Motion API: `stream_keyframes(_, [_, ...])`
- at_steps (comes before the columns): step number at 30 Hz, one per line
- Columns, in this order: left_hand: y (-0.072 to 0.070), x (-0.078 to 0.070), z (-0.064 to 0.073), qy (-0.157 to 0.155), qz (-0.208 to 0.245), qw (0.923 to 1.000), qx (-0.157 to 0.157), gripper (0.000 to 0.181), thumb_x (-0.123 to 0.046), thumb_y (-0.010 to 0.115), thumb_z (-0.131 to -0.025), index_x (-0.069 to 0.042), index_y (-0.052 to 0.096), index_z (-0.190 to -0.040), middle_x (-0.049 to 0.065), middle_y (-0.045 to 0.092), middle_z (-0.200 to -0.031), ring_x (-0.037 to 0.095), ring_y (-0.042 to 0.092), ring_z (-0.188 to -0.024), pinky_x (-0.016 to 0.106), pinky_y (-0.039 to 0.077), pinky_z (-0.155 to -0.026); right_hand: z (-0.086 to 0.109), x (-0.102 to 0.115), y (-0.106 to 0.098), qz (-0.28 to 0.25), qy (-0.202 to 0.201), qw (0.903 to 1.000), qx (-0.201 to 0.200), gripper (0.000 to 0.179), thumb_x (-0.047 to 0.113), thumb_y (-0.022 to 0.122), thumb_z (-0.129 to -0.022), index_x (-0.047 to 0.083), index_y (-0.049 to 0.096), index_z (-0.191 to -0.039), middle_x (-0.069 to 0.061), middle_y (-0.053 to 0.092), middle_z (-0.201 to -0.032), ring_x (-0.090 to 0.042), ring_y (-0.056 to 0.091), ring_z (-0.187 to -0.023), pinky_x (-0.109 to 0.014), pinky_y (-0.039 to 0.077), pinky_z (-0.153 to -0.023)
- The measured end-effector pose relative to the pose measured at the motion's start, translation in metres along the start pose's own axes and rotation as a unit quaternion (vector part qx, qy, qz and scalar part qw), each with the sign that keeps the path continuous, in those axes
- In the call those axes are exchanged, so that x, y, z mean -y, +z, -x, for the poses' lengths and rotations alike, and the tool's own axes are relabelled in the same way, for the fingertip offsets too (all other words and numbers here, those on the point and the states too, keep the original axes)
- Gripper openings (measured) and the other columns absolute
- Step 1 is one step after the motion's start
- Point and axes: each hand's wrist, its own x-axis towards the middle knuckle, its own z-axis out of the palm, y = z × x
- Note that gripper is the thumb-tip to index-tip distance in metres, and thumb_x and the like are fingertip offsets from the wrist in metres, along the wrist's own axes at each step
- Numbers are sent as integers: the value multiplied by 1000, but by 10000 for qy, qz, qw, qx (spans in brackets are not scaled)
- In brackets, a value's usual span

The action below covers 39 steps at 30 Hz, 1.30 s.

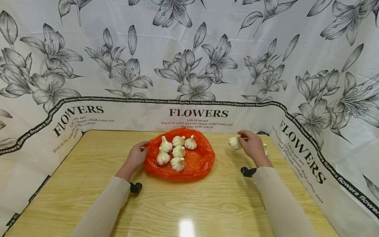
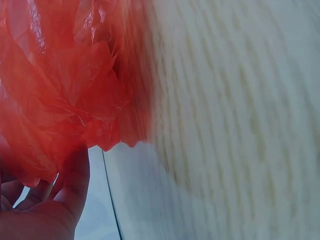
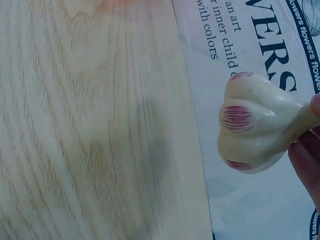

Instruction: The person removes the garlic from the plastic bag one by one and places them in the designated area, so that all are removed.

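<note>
1. Right hand (image 1: 252, 145) pinched a garlic bulb (image 1: 235, 143) by its stem, thumb and fingers together on it; bulb was held right of the bag, apart from it. Purple streaks marked its pale skin.
2. Left hand (image 1: 137, 157) gripped the left edge of an orange-red plastic bag (image 1: 204, 164), thumb and fingers closed on the film.
3. Six garlic bulbs (image 1: 179, 151) lay grouped in the open bag, mostly toward its left and far side.
4. Another bulb (image 1: 265, 150), partly hidden, showed beyond the right wrist.
5. Bag rested on a wood-grain table (image 1: 192, 207), near its far edge.
6. Lily-printed cloth (image 1: 195, 65), lettered "FLOWERS", surrounded the far and lateral sides.
</note>
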Motion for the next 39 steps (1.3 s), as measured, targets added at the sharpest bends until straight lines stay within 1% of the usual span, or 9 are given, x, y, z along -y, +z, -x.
stream_keyframes(5, [0,1,-1,-82,39,10000,2,44,-9,41,-101,-11,44,-144,14,43,-147,31,49,-123,44,51,-100,3,-10,-3,38,81,9999,-74,34,19,52,-99,6,58,-130,-21,61,-126,-41,61,-110,-53,53,-88])
stream_keyframes(10, [1,3,-1,-47,4,10000,-8,44,-8,41,-101,-11,44,-144,14,43,-148,31,49,-124,44,50,-100,6,-20,-5,30,151,9998,-150,35,18,52,-99,5,57,-130,-22,60,-126,-42,60,-111,-53,53,-88])
stream_keyframes(15, [1,3,-2,-24,18,10000,19,44,-8,41,-101,-10,44,-144,15,43,-147,31,49,-123,45,50,-101,9,-29,-7,63,181,9998,-93,35,18,50,-99,4,56,-131,-23,59,-127,-41,59,-113,-53,51,-90])
stream_keyframes(20, [1,3,-2,-17,31,10000,5,43,-8,41,-101,-10,45,-144,15,43,-147,31,50,-121,44,51,-99,12,-36,-7,163,314,9994,4,37,19,48,-100,4,55,-133,-23,59,-128,-42,58,-114,-54,50,-92])
stream_keyframes(27, [2,2,-1,-32,91,10000,12,43,-7,40,-101,-10,44,-144,14,43,-147,31,50,-122,45,50,-101,14,-42,-6,221,490,9985,74,37,18,48,-100,4,54,-134,-23,58,-129,-42,56,-116,-54,50,-92])
stream_keyframes(33, [1,1,0,-7,80,10000,10,44,-7,40,-101,-9,44,-144,15,43,-147,32,50,-122,46,49,-101,16,-48,-4,269,486,9984,48,35,16,49,-100,3,56,-132,-24,59,-127,-41,57,-114,-53,51,-90])
stream_keyframes(39, [1,0,0,9,45,10000,-15,43,-7,40,-100,-9,45,-144,16,44,-146,32,50,-122,46,50,-101,18,-50,-7,297,444,9985,83,36,15,48,-100,2,55,-132,-25,58,-127,-42,56,-114,-55,50,-90])
